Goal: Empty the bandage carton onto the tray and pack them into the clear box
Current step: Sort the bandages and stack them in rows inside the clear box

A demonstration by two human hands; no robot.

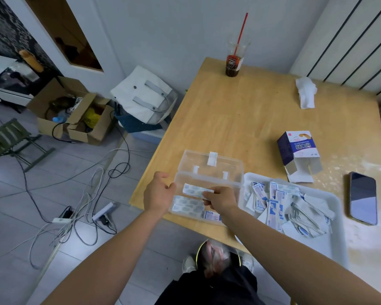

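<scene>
Bandage [196,190] in the right hand [221,200] is a white, blue-printed strip.

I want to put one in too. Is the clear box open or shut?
Open. The lid lies swung back behind the clear box, and the right hand holds a bandage over it.

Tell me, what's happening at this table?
A person is packing bandages into the box. The right hand pinches bandages over the open box, while the left hand holds the box's left edge. Some bandages already lie inside. A loose pile still sits on the tray to the right. The carton lies open on the table beyond the tray.
</scene>
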